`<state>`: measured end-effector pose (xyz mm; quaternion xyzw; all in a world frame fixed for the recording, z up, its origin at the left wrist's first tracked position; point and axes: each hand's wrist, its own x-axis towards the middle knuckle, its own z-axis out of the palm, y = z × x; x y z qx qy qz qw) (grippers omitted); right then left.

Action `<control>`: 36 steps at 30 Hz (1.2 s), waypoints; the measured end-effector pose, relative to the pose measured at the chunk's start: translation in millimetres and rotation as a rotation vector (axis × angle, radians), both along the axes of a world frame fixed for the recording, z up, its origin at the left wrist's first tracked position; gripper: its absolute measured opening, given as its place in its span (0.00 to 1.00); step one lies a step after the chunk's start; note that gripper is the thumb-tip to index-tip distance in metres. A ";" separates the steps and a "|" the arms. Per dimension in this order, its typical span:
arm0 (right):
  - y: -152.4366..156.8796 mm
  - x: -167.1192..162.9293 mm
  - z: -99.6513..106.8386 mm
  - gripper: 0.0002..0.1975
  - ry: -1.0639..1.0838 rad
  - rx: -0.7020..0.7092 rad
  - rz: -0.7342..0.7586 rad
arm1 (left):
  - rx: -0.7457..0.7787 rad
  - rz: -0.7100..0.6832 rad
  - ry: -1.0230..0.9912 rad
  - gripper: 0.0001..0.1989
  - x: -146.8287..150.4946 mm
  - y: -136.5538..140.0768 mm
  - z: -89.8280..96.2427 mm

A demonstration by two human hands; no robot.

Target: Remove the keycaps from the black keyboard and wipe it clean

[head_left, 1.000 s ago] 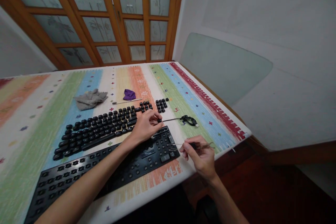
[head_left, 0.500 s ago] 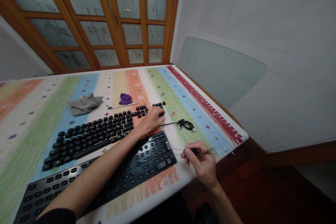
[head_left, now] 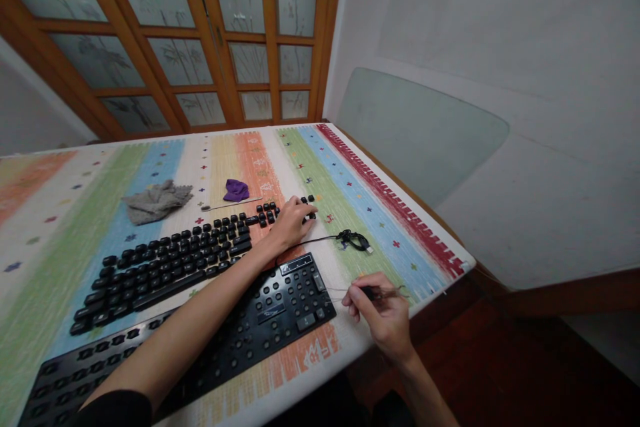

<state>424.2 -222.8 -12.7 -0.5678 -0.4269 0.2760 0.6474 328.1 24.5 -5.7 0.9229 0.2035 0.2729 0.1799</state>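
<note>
In the head view, we set our clock on the left hand (head_left: 293,223), twelve pointing to the far side, and here it is, fingers bent, in among the small end block of black keycaps (head_left: 311,198)! One dark cap shows right at the fingertips; whether they pinch it or only touch it, we cannot tell.

Down at four o'clock we find the right hand (head_left: 380,307), closed firmly round the black handle of a wire keycap puller (head_left: 369,292), its thin wires aimed at nine, towards the keyboard base (head_left: 273,343).

That base lies between seven and eight, mostly stripped, a few large caps seated at its right end, and the left forearm crosses over it. At eight we have the main spread of loose keycaps (head_left: 175,267), set out in keyboard rows on the striped tablecloth (head_left: 270,373).

Out at three, there's the bundled USB cable (head_left: 353,239). Between nine and ten we spot a thin rod (head_left: 230,205) with a dark end; the crumpled purple cloth (head_left: 237,191) sits at ten, and just past nine, farther off, the grey cloth (head_left: 157,202).
</note>
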 end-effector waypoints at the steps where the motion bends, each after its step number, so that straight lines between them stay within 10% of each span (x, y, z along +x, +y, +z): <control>1: 0.2 -0.1 -0.4 0.07 -0.002 -0.003 0.002 | 0.003 -0.002 0.008 0.09 0.5 0.6 -0.3; 36: 1.2 -5.9 -1.1 0.07 -0.058 -0.021 0.020 | 0.084 -0.025 0.104 0.07 1.4 10.1 -7.0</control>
